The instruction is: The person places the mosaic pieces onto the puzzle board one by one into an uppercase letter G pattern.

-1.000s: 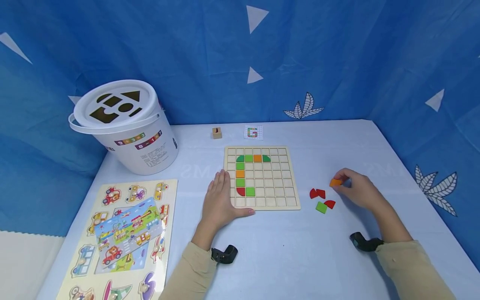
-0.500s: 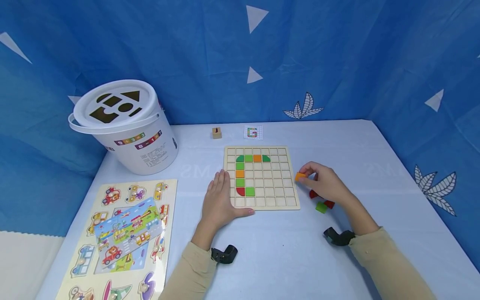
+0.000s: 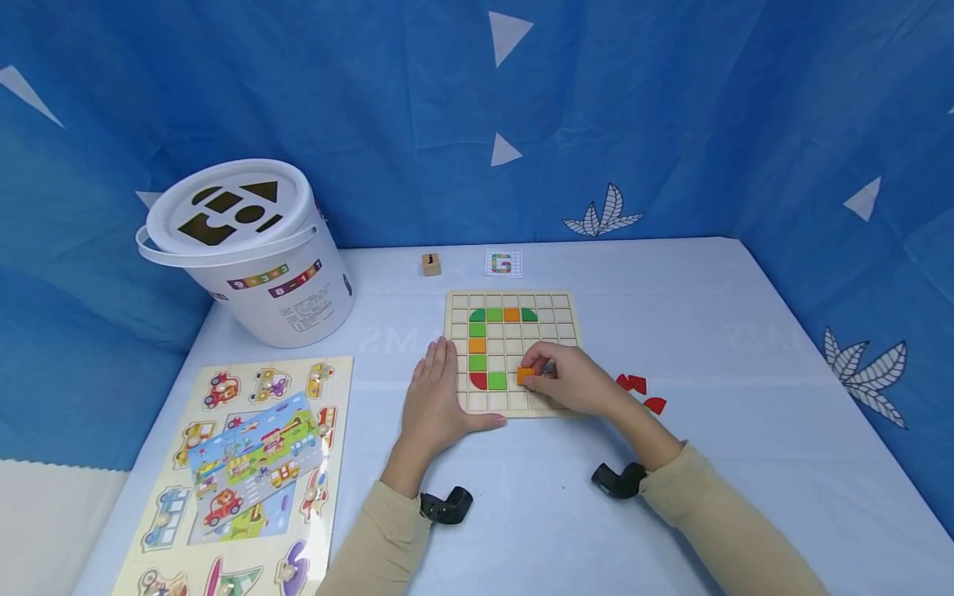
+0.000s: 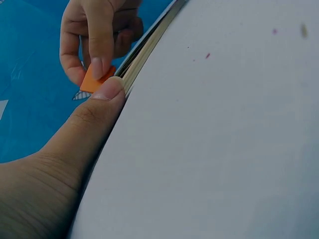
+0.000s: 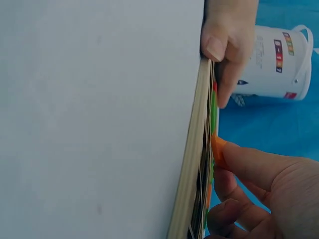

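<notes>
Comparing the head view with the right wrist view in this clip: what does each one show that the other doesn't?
Only the head view: the pattern card, the small wooden block, the vehicle puzzle board and the loose red pieces.

Only the right wrist view: no separate object, but a close side-on look at the thickness of the grid board.

Both: the right hand pinching the orange tile, the left hand at the board, the white bucket and the blue backdrop.

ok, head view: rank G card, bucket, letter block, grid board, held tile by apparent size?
Largest to smallest:
1. bucket
2. grid board
3. G card
Unranked, both smaller: letter block and held tile; close in size, tile partly covered.
</notes>
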A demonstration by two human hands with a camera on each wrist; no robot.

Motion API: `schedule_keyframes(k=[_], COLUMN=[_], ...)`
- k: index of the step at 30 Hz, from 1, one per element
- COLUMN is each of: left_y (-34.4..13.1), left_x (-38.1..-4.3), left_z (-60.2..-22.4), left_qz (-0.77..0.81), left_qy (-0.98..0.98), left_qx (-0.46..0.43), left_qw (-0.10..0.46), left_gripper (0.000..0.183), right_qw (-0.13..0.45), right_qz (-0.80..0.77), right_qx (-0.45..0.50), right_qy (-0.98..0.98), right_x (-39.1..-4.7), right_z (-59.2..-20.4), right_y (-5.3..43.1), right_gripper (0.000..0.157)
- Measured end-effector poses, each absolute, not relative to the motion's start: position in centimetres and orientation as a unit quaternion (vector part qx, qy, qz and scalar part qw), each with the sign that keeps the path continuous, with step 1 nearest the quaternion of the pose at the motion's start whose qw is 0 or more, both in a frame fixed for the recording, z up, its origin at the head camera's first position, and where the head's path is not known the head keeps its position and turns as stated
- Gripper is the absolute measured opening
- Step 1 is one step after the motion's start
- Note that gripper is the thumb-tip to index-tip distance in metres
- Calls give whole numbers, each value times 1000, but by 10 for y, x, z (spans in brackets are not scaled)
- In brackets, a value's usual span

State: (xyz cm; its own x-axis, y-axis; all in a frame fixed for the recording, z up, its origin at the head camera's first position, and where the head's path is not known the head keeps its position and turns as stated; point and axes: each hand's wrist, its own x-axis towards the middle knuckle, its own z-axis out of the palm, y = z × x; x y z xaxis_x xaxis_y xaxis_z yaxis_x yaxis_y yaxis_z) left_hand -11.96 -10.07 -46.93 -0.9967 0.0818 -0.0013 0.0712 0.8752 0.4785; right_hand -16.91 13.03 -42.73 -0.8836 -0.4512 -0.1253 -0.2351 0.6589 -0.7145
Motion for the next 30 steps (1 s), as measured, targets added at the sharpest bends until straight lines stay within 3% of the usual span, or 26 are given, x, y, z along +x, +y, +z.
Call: schedule_keyframes(k=[20, 30], left_y=[-102, -101], left_x=[-120, -121], left_z=[-471, -471], left_qz=[242, 241], left_qy=[969, 969], left_qx=[42, 46], left_qw=[10, 4], left_gripper=[141, 141], right_qw=[110, 134], right_qz=[-289, -277], right_qx=[-236, -267], right_qy=[921, 913], right_x=[-166, -164], right_z=[-427, -423], right_y=[117, 128], right_gripper=[15, 35])
